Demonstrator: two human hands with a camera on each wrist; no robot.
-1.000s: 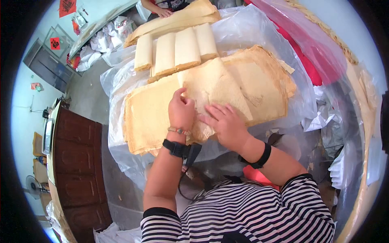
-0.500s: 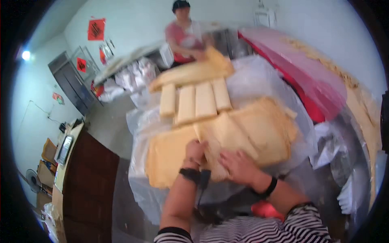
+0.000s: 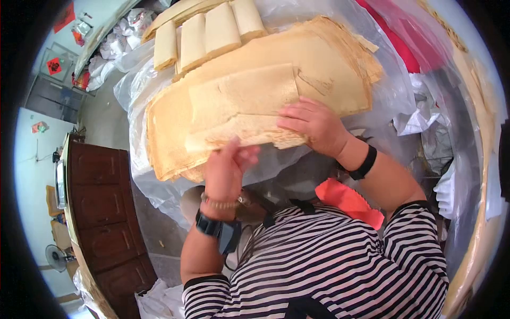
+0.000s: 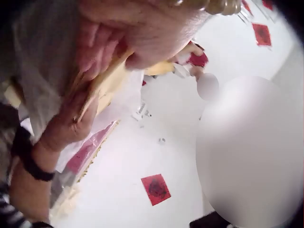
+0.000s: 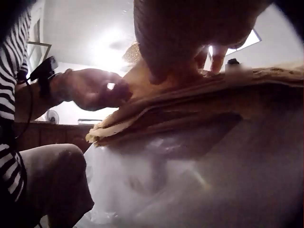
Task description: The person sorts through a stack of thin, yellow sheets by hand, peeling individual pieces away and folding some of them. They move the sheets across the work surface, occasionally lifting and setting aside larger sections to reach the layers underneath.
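A pale yellow tofu skin sheet (image 3: 244, 93) lies folded on a broad stack of such sheets (image 3: 172, 125), its front part turned up into a ragged-edged flap (image 3: 255, 125). At the flap's front left, my left hand (image 3: 228, 167) is slightly blurred, thumb and fingers close together at the sheet's edge. The right wrist view shows this left hand (image 5: 95, 89) with thumb and fingertips meeting at the edge. My right hand (image 3: 319, 127) rests on the flap's right end, fingers laid along the sheet; its thumb is hidden in the head view.
Several folded tofu skin bundles (image 3: 212, 32) lie behind the stack. Clear plastic (image 3: 138, 90) covers the table and hangs over its edge. A dark wooden cabinet (image 3: 103, 207) stands at the left, a red cloth (image 3: 350, 202) near my lap. Another person (image 4: 197, 59) appears across the table.
The head view tilted up, then down again. The sheet's right part is now folded over leftward and a front flap is turned up. My left hand has moved toward the near edge, my right slightly rightward.
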